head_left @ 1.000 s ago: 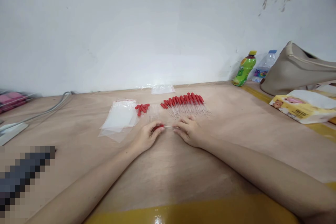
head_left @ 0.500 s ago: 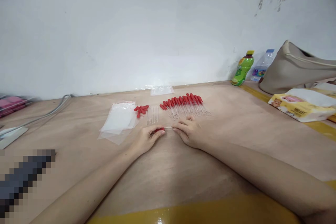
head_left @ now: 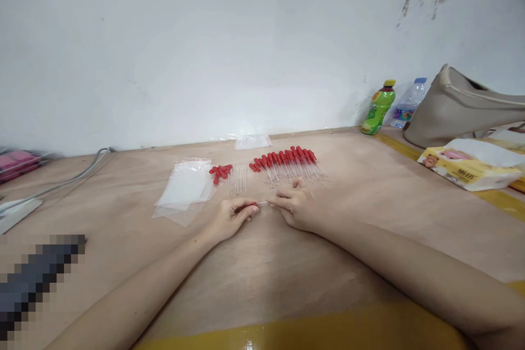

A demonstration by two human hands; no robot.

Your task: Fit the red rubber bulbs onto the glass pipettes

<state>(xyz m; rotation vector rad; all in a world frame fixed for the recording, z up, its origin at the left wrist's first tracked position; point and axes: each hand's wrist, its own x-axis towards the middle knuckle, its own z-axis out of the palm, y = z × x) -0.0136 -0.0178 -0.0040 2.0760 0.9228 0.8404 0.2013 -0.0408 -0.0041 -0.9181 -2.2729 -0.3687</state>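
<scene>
Between thumb and fingers, my left hand [head_left: 235, 217] pinches a red rubber bulb [head_left: 251, 205], from which a thin clear tube [head_left: 262, 203] points right. The fingers of my right hand [head_left: 296, 206] are closed at the tube's far end. Behind my right hand lies a row of clear tubes with red bulbs [head_left: 287, 159]. Several loose red bulbs [head_left: 220, 173] are heaped behind my left hand, with bare clear tubes [head_left: 238, 178] beside them. Clear plastic bags [head_left: 184, 186] are stacked to the left.
Another plastic bag [head_left: 252, 142] lies by the wall. At the right are a green bottle [head_left: 378, 108], a clear bottle [head_left: 406, 106], a beige bag [head_left: 447, 104] and a yellow tissue pack [head_left: 467, 167]. A grey cable [head_left: 82, 176] crosses the far left.
The red bulb and tube have tilted slightly, and my right fingertips have shifted a little along the tube's end. The objects around my hands look unmoved.
</scene>
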